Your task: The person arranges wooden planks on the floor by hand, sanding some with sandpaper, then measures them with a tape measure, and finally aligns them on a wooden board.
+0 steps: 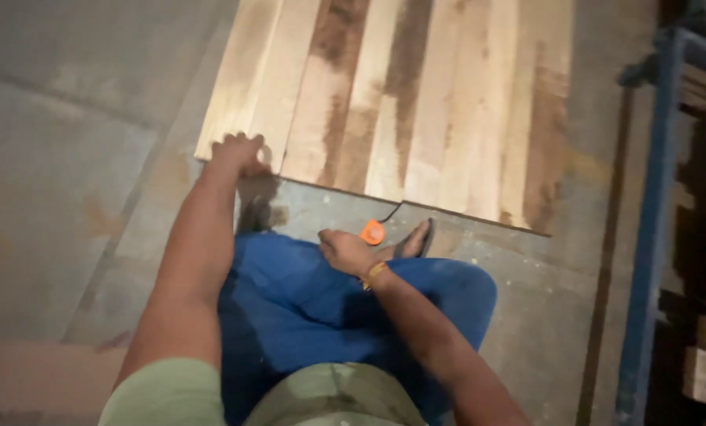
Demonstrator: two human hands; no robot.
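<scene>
Head view, looking down at a person squatting on a concrete floor [61, 181], blue trousers [305, 308], green shirt.

L hand [238, 151]: arm stretched fwd, fingers curled over the near edge of the boards [416, 102], at the near-left corner. Knuckles up, gripping or pressing the edge; fingertips hidden under/behind, so can't tell how tight. It sits at the seam between the 1st and 2nd planks from the left.

R hand [346, 251]: low, near the knee, fingers loosely bunched, pointing fwd-left. An orange tape [372, 232] lies just beside it, at the fingertips; can't tell if the hand touches it or holds it, pic is blurred there. A thin dark strip runs from the tape up toward the boards' near edge. Yellow band on the R wrist.

Boards: a row of pale and brown-streaked wooden planks laid side by side flat on the floor, long way running away from the person, near ends forming one slanted line.

A sandalled foot [412, 239] shows just right of the tape, close to the boards' edge. Another foot is in shadow below the L hand.

Right side: blue metal frame [652, 221] upright, w/ stacked wood pieces [704, 347] behind it, dim.
</scene>
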